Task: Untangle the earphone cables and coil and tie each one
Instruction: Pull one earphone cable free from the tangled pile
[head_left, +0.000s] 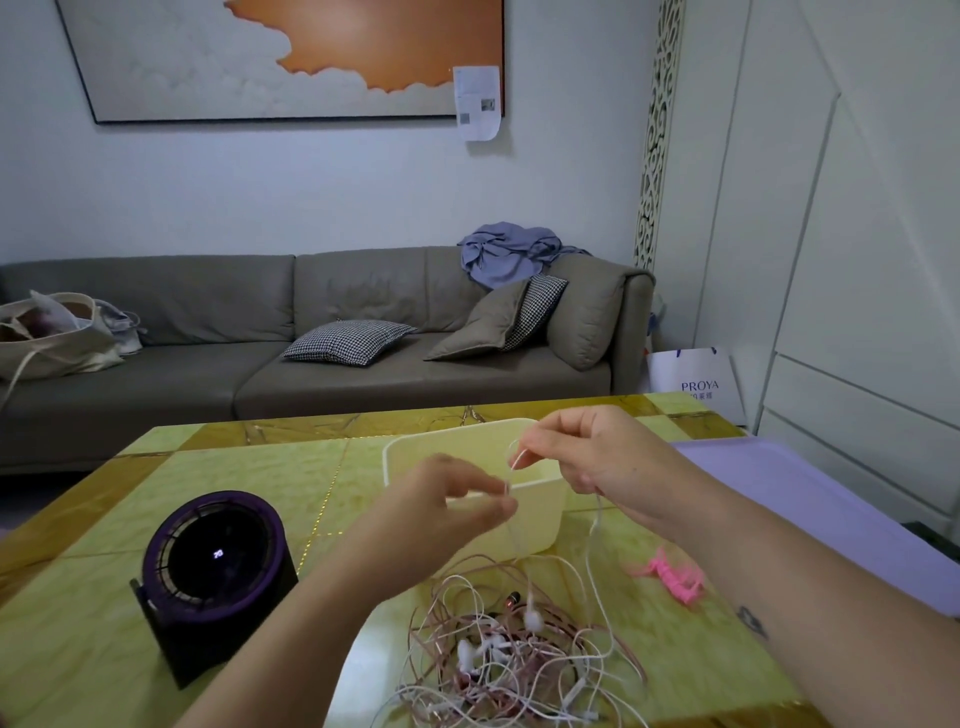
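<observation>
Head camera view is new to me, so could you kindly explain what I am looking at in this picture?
No machine here: a person wears one camera on the head, looking down at both bare hands. The left hand and right hand each pinch a thin white cable that rises from a tangle of earphone cables on the yellow table. Also on it: a white tub, pink ties and a round purple gadget. A sofa stands behind.
</observation>
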